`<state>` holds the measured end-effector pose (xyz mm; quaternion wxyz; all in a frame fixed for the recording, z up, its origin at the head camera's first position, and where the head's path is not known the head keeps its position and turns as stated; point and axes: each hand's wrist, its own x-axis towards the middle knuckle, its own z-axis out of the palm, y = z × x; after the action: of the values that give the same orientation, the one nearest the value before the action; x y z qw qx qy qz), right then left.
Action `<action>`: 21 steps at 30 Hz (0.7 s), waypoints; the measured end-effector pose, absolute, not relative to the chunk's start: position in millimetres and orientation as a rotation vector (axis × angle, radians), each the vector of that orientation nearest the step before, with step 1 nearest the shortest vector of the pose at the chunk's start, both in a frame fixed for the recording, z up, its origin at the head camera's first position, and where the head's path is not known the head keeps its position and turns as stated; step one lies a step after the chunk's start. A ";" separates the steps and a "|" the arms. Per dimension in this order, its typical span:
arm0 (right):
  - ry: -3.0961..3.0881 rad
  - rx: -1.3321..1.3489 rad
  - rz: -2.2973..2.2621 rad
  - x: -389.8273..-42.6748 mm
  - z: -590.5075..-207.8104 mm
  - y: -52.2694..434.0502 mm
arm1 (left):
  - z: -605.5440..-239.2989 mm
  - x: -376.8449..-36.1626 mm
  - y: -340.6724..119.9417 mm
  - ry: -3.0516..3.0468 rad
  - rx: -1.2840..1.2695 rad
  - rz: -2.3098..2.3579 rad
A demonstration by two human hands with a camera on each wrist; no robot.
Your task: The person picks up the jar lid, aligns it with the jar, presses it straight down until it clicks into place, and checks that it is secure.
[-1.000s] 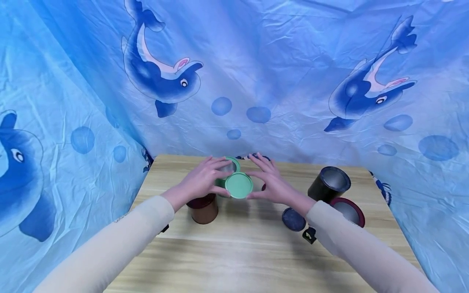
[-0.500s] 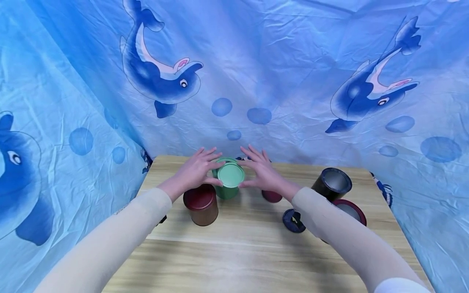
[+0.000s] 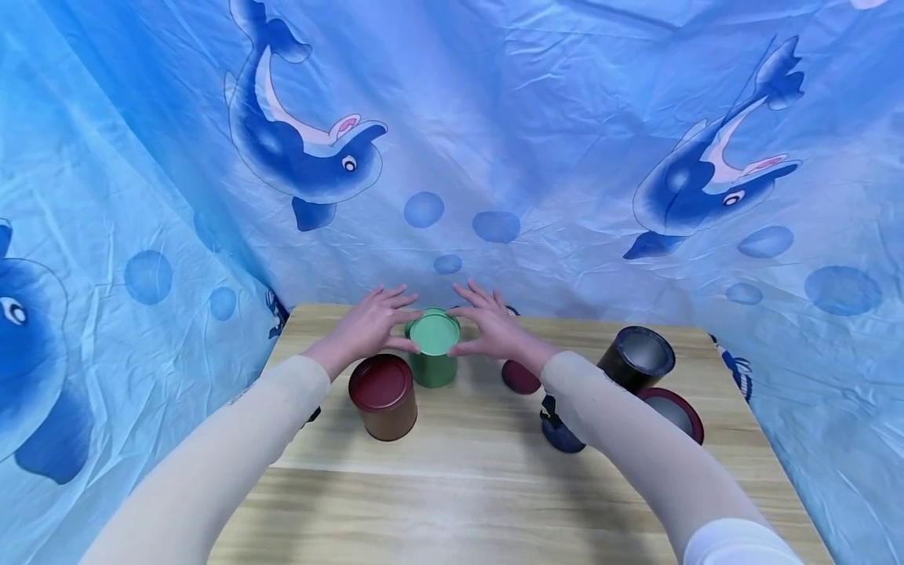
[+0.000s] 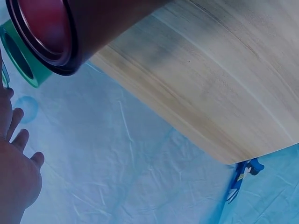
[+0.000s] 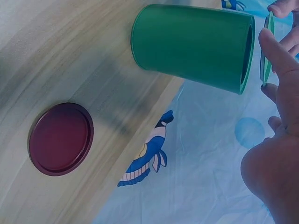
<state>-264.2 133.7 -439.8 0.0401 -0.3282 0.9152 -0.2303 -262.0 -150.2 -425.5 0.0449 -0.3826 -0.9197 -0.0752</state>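
A round green lid (image 3: pixel 434 335) is held above the green can (image 3: pixel 433 371), which stands upright at the table's back. My left hand (image 3: pixel 366 323) grips the lid's left edge between thumb and fingers, and my right hand (image 3: pixel 494 328) grips its right edge. In the right wrist view a narrow gap separates the lid (image 5: pixel 267 51) from the can's open rim (image 5: pixel 247 53). Near my left wrist stands a brown can with a dark red lid (image 3: pixel 382 383). The left wrist view shows only part of the left hand (image 4: pixel 16 163); its grip is mostly cut off.
A loose dark red lid (image 3: pixel 520 377) lies below my right hand. A dark blue lid (image 3: pixel 563 436) is partly hidden by the right wrist strap. At the right are an open black can (image 3: pixel 639 357) and a red-rimmed can (image 3: pixel 678 412), partly behind my sleeve. A blue curtain hangs behind the table.
Both hands have carried the green lid left and away from me, so that it now hangs over the green can. The other cans have stayed in place.
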 end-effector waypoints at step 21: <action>2.724 -0.863 -0.735 -279.3 -452.0 129.9 | -436.7 -277.9 -155.6 -2.866 -1.189 -0.204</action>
<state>-279.3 129.9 -452.0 0.0955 -0.2912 0.9190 -0.2479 -277.9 -155.6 -436.7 0.0162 -0.3824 -0.9215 -0.0656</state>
